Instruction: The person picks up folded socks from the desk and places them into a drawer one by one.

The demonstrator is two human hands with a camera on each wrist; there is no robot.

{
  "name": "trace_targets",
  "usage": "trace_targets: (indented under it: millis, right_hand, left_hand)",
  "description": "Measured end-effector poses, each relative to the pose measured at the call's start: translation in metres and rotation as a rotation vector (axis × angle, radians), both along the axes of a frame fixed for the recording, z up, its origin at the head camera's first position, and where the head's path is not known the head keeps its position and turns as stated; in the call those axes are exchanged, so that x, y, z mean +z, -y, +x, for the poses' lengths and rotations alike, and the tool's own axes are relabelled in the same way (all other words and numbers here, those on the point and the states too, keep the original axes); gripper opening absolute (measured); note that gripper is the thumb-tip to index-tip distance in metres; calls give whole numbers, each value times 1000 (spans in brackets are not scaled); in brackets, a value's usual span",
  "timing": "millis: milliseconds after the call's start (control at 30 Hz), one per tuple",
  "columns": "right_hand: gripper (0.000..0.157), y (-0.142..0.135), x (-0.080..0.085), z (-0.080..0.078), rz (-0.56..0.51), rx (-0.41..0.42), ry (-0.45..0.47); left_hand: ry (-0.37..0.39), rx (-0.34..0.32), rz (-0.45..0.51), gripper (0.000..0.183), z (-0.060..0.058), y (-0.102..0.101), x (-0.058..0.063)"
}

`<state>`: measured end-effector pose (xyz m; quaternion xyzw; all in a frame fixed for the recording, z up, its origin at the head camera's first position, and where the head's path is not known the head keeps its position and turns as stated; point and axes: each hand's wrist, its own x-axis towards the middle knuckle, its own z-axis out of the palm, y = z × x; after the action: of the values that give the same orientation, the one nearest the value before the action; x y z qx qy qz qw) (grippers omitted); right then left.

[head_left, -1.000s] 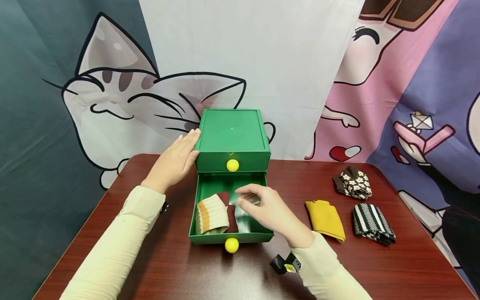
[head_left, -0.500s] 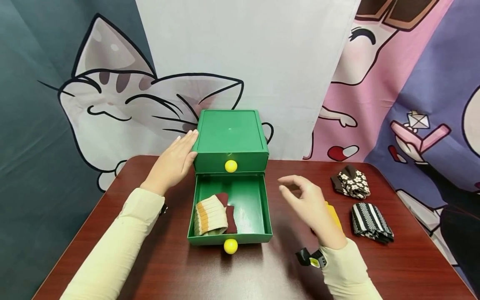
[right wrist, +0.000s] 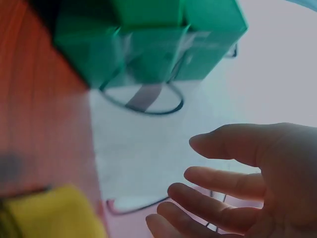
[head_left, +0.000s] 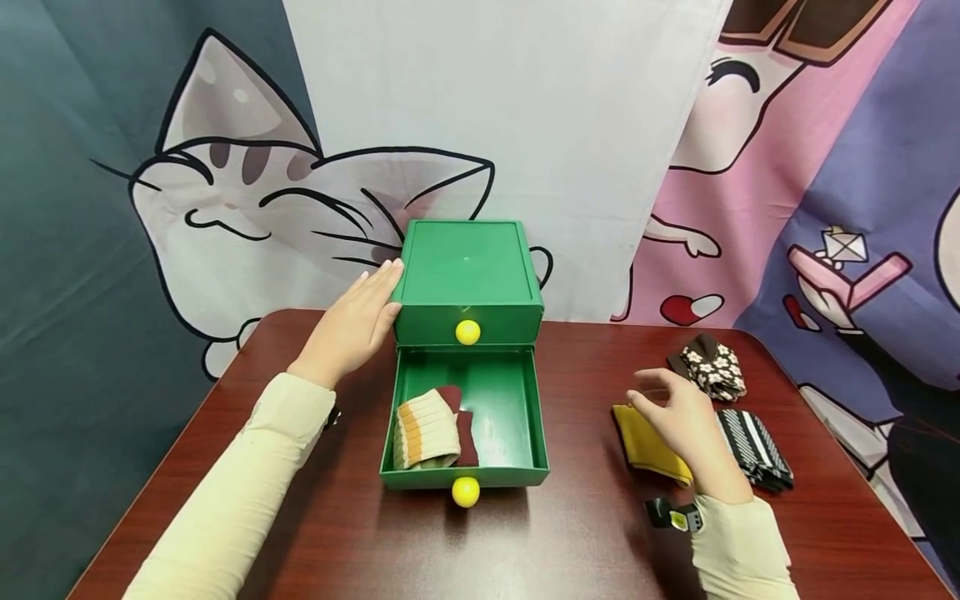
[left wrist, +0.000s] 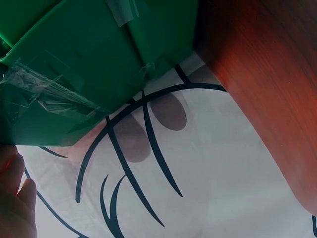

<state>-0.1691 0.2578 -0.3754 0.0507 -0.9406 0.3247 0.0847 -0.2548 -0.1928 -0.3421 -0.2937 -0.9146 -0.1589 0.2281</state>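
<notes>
Yellow cloth (head_left: 647, 446): one, folded, on the table (head_left: 577, 542), partly covered by the right hand (head_left: 686, 421) in head view. Right hand hovers over it, thumb and fingers spread with a gap between, slightly bent; right wrist view shows fingers apart from the cloth. Left hand (head_left: 352, 329): fingers straight, side by side, against left side of the box (head_left: 467, 262). Right of the yellow cloth, one striped cloth (head_left: 757, 450); behind that, one floral cloth (head_left: 716, 371). Three cloths on table. One green box, two drawers: top drawer (head_left: 427, 325) in, lower drawer (head_left: 506, 417) pulled out, one cream-and-maroon cloth (head_left: 427, 429) in its left part. Two yellow knobs (head_left: 467, 332), one per drawer. Backdrop (head_left: 570, 125) behind, cartoon prints, one cat at left.
</notes>
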Motion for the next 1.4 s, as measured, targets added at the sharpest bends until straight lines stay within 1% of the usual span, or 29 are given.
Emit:
trace_targets:
  millis: [100,233,400,600,667,800,933,1100,1400]
  right_hand:
    - [39,-12,-11,-4,41,-18,14]
    - [48,-25,-20,-6,90,-39,79]
    - [57,-36,-25,-6,118,-59,174]
    - [66,-43,-27,-8,144,-69,337]
    - [69,-45,-29,-9,147,-68,370]
    - [71,-48,-35,-10,136,-80,385]
    - [69,-48,-41,-11,140,-92,378]
    - [67,-47,-44,-12,146,-100,375]
    - [59,-45,-50,-16,65,-77,336]
  left_hand:
    - [1,-4,0,55,-1,0,0]
    - [5,-6,-2,55,-1,0,0]
    - [2,-1,-3,54,-1,0,0]
    - [3,1,3,55,0,0,0]
    - [4,1,2,54,0,0,0]
    - [9,2,4,54,0,0,1]
    - [12,-2,7,54,0,0,1]
    - [8,1,5,55,0,0,0]
    - [3,-3,14,54,0,-1,-1]
